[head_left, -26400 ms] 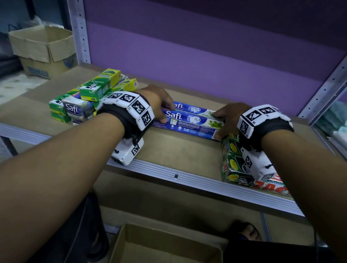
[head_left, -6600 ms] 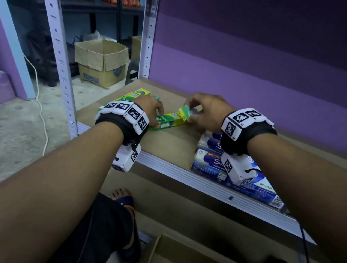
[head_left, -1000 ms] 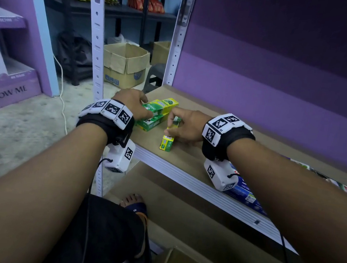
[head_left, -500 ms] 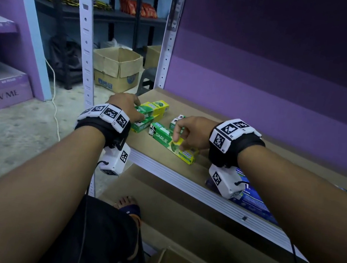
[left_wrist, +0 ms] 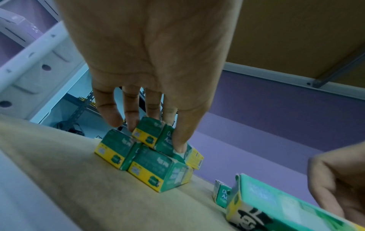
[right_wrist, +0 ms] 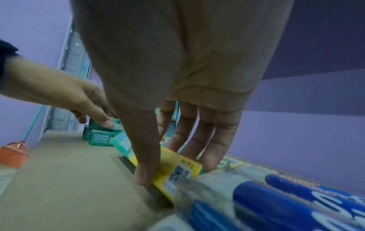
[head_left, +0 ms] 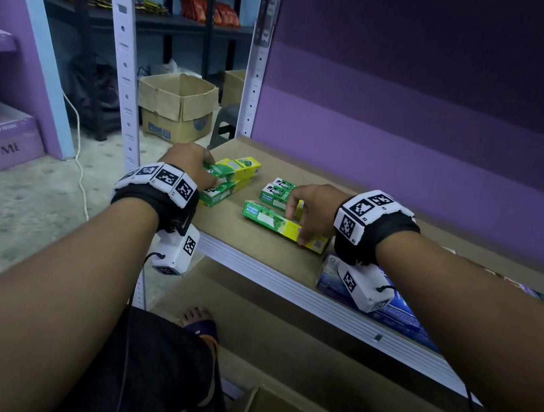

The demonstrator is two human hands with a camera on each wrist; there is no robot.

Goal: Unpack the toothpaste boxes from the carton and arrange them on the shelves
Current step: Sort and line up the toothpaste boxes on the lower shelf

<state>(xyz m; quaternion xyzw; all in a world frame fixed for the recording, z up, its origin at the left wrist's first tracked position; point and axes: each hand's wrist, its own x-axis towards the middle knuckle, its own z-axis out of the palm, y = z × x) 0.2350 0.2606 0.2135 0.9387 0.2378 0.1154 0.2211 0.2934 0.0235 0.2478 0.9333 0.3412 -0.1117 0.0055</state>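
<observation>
Toothpaste box [head_left: 281, 225] lies on the shelf [head_left: 224, 230], our right hand [head_left: 312, 212] pinching its yellow end; our left hand [head_left: 189, 161] grips the stack [head_left: 232, 178]. Nudging could topple it, though blur hides how square it sits.

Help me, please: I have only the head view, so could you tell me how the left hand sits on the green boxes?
Observer: The left wrist view shows the left hand with its thumb on the side of the top box and its fingers over it.
Operator: How is that stack built?
Observer: I see two lower boxes side by side on the shelf, with the top box on them.
Operator: And the right hand?
Observer: The right hand pinches the yellow end of the held box.
</observation>
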